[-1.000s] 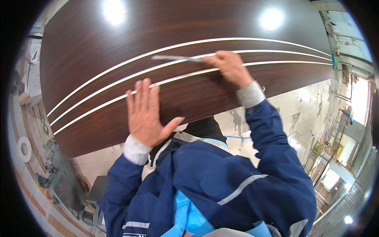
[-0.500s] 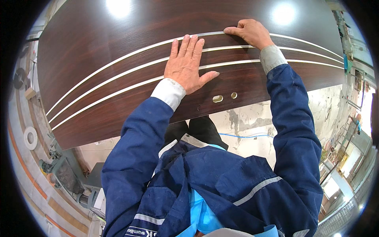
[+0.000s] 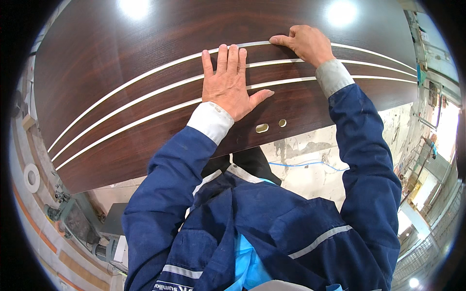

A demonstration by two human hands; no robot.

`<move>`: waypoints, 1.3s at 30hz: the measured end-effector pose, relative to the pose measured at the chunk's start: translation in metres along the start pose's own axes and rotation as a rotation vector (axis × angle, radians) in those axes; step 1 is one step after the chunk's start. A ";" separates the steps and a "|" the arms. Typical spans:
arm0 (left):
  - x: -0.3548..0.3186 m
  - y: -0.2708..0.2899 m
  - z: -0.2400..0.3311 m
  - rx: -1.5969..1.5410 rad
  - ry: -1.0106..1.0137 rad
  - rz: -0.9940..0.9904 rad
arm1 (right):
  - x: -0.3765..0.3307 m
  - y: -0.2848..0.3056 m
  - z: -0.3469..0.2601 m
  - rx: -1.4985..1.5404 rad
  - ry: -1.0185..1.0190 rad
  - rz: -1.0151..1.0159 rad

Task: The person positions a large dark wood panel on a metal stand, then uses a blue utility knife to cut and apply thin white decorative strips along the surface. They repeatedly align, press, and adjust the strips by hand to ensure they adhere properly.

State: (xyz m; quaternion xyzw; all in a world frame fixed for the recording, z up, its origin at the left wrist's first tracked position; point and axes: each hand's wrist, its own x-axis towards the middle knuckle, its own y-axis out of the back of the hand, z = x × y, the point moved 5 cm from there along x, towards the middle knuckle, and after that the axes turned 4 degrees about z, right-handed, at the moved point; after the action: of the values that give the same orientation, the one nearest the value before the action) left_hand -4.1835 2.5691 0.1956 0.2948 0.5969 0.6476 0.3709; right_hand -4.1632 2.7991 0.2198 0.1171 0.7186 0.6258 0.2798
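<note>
At 12 o'clock, the far pale strip point(image 3: 255, 43) arcs across our dark panel point(image 3: 131, 43). Since a second ago, our left hand point(image 3: 224, 92) has moved up to it and our right hand point(image 3: 308, 44) has joined it at 1 o'clock, so our work apparently centres there. Left fingers lie straight, grasping nothing; right ones curl, but we cannot tell what they pinch. Fine grain covers the glossy panel; at 2 o'clock sit an oval hole point(image 3: 262, 128) and a round hole point(image 3: 282, 123).
</note>
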 end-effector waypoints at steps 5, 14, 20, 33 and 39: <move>0.006 0.001 0.004 -0.023 0.060 0.063 | -0.006 -0.007 0.001 0.128 0.041 0.013; 0.005 0.003 0.010 -0.094 0.105 0.161 | -0.007 -0.019 0.009 0.288 0.164 0.062; -0.035 0.019 0.025 -0.162 0.026 0.114 | -0.039 -0.016 0.009 0.278 0.261 0.049; -0.027 0.001 0.051 -0.164 0.072 -0.009 | -0.054 -0.011 0.017 0.085 0.177 0.083; -0.023 0.004 0.058 -0.208 0.073 0.021 | -0.049 -0.008 0.018 0.069 0.184 0.037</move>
State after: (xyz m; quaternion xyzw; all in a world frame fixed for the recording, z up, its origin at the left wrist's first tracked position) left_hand -4.1238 2.5820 0.2077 0.2372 0.5365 0.7201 0.3705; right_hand -4.1117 2.7872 0.2236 0.0820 0.7601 0.6139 0.1966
